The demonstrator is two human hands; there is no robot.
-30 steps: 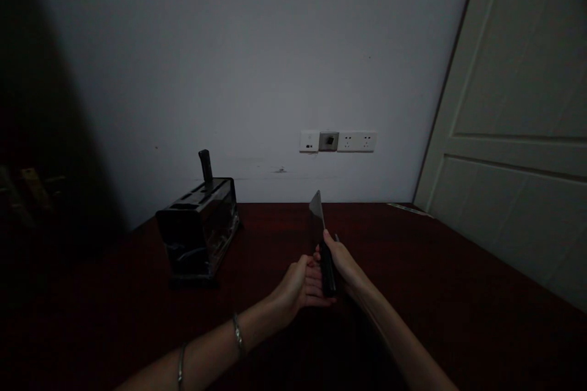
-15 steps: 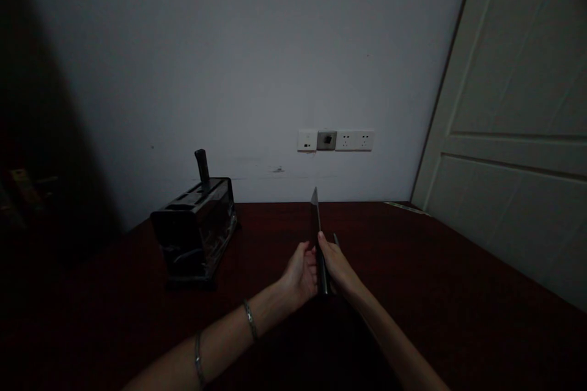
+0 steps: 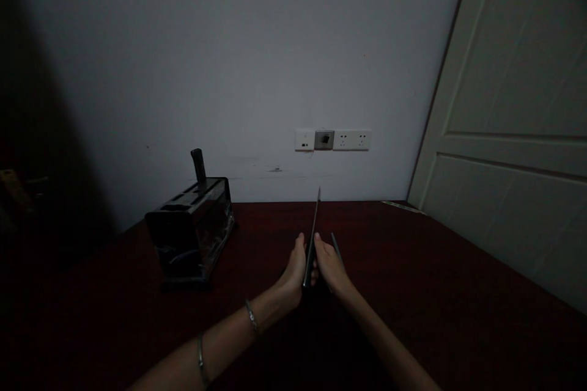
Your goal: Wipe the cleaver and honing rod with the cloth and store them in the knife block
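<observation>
A knife (image 3: 316, 214) stands point-away in front of me, its blade seen nearly edge-on and its dark handle (image 3: 309, 266) between my hands. My left hand (image 3: 293, 275) is closed round the handle from the left, with fingertips showing past its right side. On the other side, my right hand (image 3: 331, 266) holds the knife near the base of the blade with its thumb; its other fingers are mostly hidden. Just beyond the right hand, a thin dark object (image 3: 337, 246) shows, its lower part hidden, and I cannot tell what it is.
A black knife block (image 3: 186, 244) with one handle (image 3: 199, 165) sticking up stands on the left of the dark red table (image 3: 413, 293). Behind are a wall with sockets (image 3: 351, 140) and a pale door (image 3: 513, 195) at the right. A thin strip (image 3: 403, 207) lies at the back edge.
The knife has shifted slightly left and its handle has swung toward my left hand, which has closed round it. The right hand has moved a little left, still against the knife.
</observation>
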